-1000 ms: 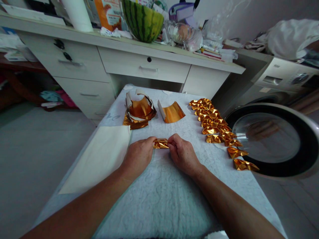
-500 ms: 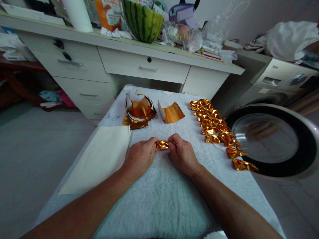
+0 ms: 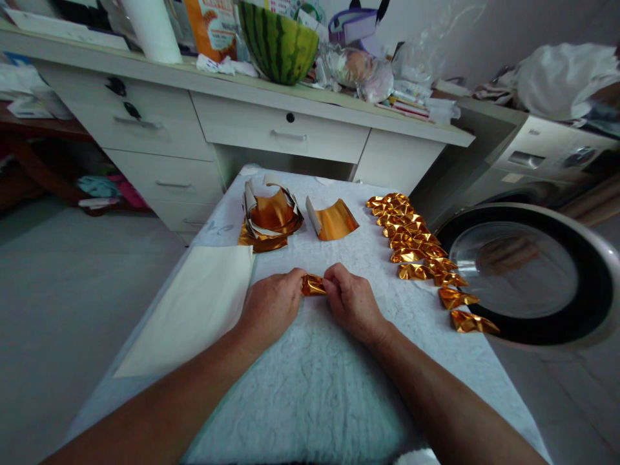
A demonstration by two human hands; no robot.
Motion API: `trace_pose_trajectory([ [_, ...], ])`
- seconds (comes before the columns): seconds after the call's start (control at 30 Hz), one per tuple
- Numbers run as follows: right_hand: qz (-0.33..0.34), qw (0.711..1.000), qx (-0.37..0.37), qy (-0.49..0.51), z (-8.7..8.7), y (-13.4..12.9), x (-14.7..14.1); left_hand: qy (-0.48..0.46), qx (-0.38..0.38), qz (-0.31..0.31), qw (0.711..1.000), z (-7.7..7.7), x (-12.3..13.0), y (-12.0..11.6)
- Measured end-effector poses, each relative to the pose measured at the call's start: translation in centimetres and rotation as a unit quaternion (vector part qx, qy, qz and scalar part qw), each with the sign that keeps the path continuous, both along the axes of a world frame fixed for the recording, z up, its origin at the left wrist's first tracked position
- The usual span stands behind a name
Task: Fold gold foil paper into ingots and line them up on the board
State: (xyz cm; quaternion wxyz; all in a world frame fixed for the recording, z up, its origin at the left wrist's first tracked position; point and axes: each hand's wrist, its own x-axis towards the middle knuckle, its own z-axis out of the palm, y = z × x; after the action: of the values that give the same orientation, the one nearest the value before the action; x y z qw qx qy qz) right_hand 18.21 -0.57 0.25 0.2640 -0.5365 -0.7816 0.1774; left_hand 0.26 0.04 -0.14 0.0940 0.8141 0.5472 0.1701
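A small folded piece of gold foil paper (image 3: 313, 285) is stretched between my two hands over the cloth-covered table. My left hand (image 3: 274, 302) pinches its left end and my right hand (image 3: 352, 301) grips its right end, fingers curled. Beyond them lie a curled stack of gold sheets (image 3: 272, 213) and a single curved gold sheet (image 3: 336, 220). Along the right side, several folded gold pieces (image 3: 411, 236) form overlapping rows. A pale flat sheet (image 3: 194, 310) rests left of my left hand, partly behind the forearm.
The cloth-covered table (image 3: 310, 381) stands before a white desk (image 3: 285, 132) holding a half watermelon (image 3: 278, 44), a white roll (image 3: 151, 29) and plastic bags. At the right, the washing machine's open round door (image 3: 526, 271) adjoins the table edge.
My right hand has shifted slightly left, closer to my left hand, so less of the gold piece shows between them.
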Motion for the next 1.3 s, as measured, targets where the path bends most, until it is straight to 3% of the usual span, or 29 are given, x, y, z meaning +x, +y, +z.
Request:
trace_pose_trajectory([
  [0.17,-0.018,0.999,0.035,-0.006,0.0,0.1,0.2,0.011,-0.004,-0.021,1.0,-0.3,0.2,-0.2],
  [0.4,0.014,0.999,0.039,0.006,-0.3,-0.1,-0.2,-0.001,-0.007,0.035,0.999,0.4,0.2,-0.1],
  [0.53,0.007,0.999,0.045,-0.005,-0.5,0.0,-0.1,0.008,-0.008,0.01,1.0,0.3,0.1,-0.2],
  [0.67,0.009,0.999,0.042,-0.008,-0.7,0.2,0.1,0.017,-0.036,-0.012,0.999,0.2,0.1,-0.2],
  [0.8,0.015,0.999,0.047,-0.003,-0.7,0.3,0.1,0.022,-0.068,0.016,0.997,0.6,0.3,0.0],
  [1.3,0.004,1.0,0.002,-0.005,-0.8,0.2,0.3,-0.037,-0.047,0.009,0.998,0.4,0.1,0.3],
])
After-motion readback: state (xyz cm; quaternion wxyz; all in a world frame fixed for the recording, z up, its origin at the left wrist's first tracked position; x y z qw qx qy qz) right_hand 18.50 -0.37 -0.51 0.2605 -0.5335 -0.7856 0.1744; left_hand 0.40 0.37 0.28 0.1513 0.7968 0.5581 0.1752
